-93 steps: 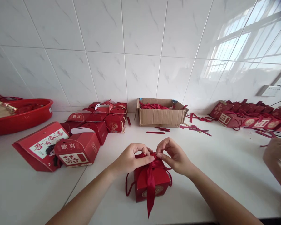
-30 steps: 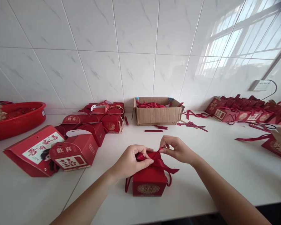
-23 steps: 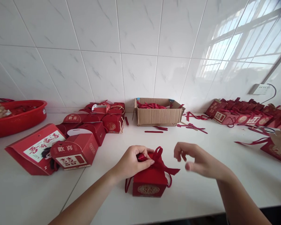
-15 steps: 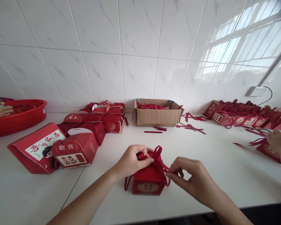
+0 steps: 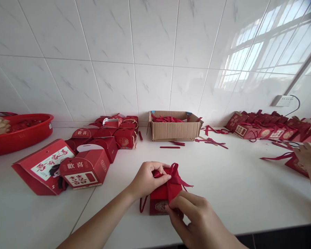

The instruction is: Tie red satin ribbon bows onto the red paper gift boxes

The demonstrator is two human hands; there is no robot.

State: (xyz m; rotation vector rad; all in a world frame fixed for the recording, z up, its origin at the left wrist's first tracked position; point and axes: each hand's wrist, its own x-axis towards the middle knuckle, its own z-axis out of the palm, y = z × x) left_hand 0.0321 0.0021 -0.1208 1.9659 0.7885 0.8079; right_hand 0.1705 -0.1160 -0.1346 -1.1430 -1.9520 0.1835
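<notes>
A small red gift box (image 5: 158,199) with a gold round emblem stands in front of me on the white table. Red ribbon (image 5: 174,177) is tied in a bow on its top, with a loop standing up and a tail pointing right. My left hand (image 5: 151,178) is closed on the ribbon at the box's upper left, thumb and fingers pinching it. My right hand (image 5: 191,214) pinches a ribbon tail over the front of the box and partly covers the emblem. A dark red cord handle (image 5: 144,204) hangs at the box's left side.
Red gift boxes (image 5: 84,169) are grouped on the left, beside a red plastic basin (image 5: 38,133). A cardboard box (image 5: 175,131) of ribbons stands by the wall. Finished-looking boxes (image 5: 264,131) line the right. Another person's hand (image 5: 309,157) touches a red box at the right edge.
My right hand has moved left and down from the box's right side to its front, drawing a ribbon tail downward. My left hand keeps its pinch at the bow.
</notes>
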